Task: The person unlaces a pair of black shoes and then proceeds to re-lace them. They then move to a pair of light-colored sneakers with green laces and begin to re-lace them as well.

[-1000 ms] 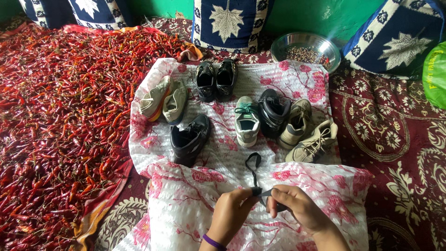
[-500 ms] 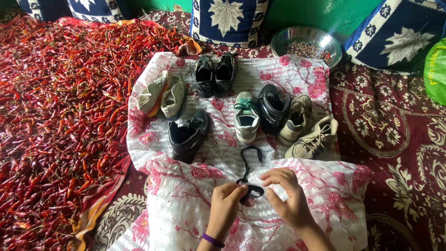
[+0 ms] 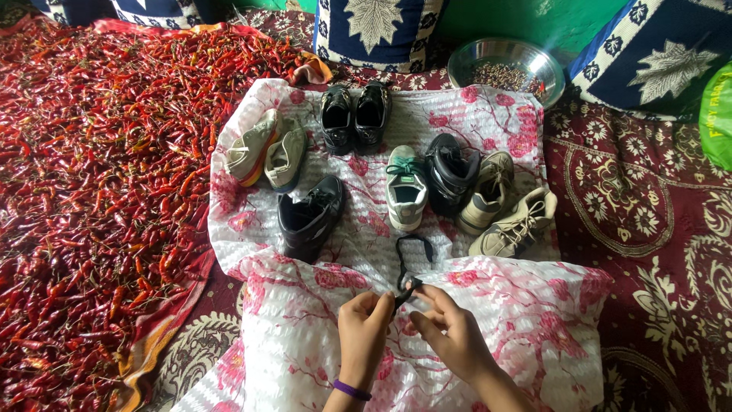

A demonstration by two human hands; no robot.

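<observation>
Both hands are closed on a thin black fabric strap [image 3: 412, 268]: left hand [image 3: 364, 329] and right hand [image 3: 444, 333] pinch its near end, its loop trailing toward twelve o'clock over white pink-flowered cloth [image 3: 305, 336]. Light, limp and easily twisted, it is best gripped near the ends.

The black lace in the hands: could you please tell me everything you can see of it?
The black lace is a thin, flat, limp cord that looks like fabric. Its far end forms a loop lying on the pink-flowered white cloth, near the shoes. Its near end is pinched between the left hand and the right hand.
</observation>
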